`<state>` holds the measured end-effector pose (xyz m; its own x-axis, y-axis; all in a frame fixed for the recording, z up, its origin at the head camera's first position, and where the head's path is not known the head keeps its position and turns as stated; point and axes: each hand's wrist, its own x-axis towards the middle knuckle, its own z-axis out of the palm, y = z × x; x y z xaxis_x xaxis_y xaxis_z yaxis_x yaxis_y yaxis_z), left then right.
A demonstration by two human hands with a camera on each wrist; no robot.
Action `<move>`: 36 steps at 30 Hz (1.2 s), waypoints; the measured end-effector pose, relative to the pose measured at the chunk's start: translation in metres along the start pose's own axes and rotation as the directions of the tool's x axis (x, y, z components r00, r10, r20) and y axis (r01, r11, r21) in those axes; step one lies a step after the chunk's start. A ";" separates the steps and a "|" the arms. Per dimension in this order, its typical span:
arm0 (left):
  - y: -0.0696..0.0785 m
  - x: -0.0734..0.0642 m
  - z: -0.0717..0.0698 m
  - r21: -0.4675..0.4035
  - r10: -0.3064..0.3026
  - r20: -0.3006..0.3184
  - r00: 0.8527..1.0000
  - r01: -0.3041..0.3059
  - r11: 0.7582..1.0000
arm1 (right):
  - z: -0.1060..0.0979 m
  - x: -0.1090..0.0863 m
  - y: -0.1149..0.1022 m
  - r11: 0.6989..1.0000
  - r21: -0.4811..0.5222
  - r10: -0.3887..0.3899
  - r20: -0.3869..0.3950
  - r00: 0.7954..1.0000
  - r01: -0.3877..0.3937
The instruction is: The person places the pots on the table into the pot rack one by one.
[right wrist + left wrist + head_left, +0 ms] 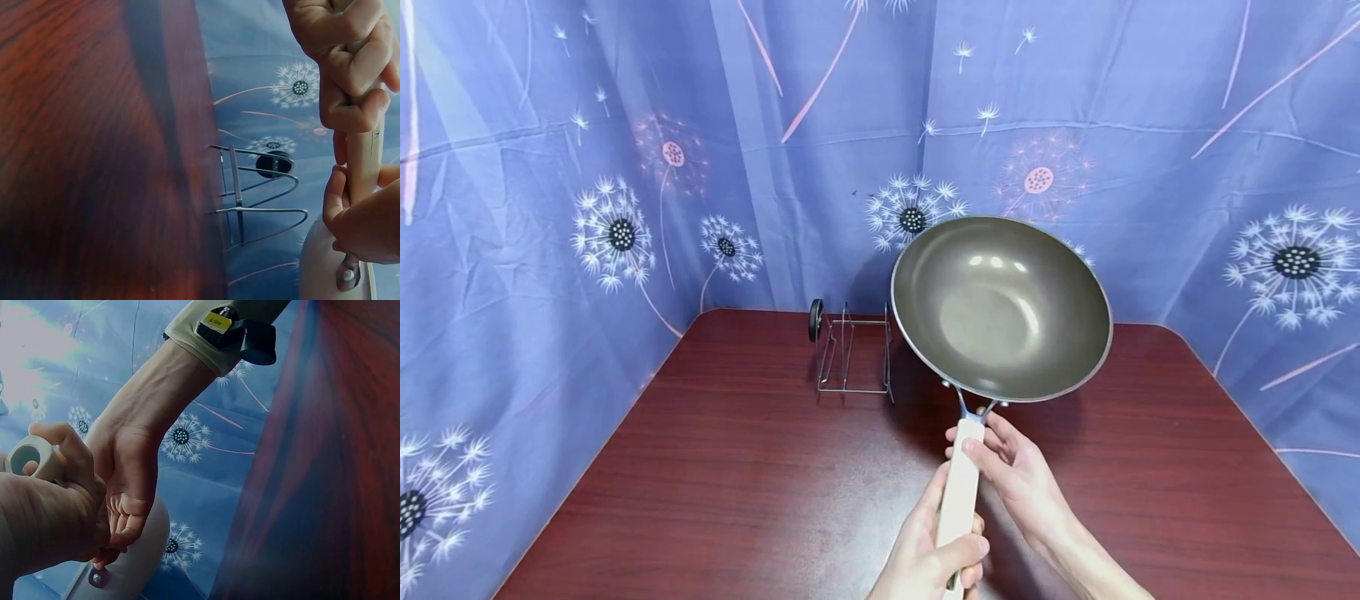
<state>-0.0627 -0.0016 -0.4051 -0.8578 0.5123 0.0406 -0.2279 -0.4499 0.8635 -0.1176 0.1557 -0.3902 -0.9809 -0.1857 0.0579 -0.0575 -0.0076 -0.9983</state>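
Left hand (925,550) is grasping the free end of the long cream handle (961,492), fingers curling round it; right hand (1018,479) is pinching the same handle close to the metal bracket (972,414), thumb lying on top, fingers behind. Round deep pan with glossy grey-brown inside and pale outside (1000,308) is hanging in both hands above the reddish-brown wood-grain desk (737,467), right of the middle of its far edge, inside tilting toward the person. Thin silver wire rack (853,391) is standing near the far edge, left of the pan, with a black round disc (816,320) showing at its left end. Blue dandelion-print curtain (820,192) is hanging behind the far edge and along both side edges
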 end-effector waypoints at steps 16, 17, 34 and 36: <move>0.015 -0.009 0.003 0.135 0.061 -0.032 0.998 -0.056 0.989 | 0.009 0.002 -0.019 0.998 -0.008 -0.067 0.039 0.997 0.067; 0.016 -0.009 0.003 0.147 0.069 -0.034 0.997 -0.063 0.987 | 0.009 0.002 -0.020 0.997 -0.005 -0.071 0.044 0.997 0.071; 0.023 -0.019 0.009 0.313 0.149 -0.146 0.978 -0.097 0.945 | 0.021 0.005 -0.037 0.982 0.033 -0.190 0.147 0.971 0.187; 0.023 -0.020 0.010 0.327 0.153 -0.161 0.975 -0.093 0.941 | 0.023 0.006 -0.039 0.980 0.040 -0.200 0.154 0.968 0.196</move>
<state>-0.0461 -0.0152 -0.3807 -0.9453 0.3134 0.0906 0.0163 -0.2321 0.9726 -0.1167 0.1324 -0.3513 -0.9091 -0.3291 0.2554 -0.2416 -0.0829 -0.9668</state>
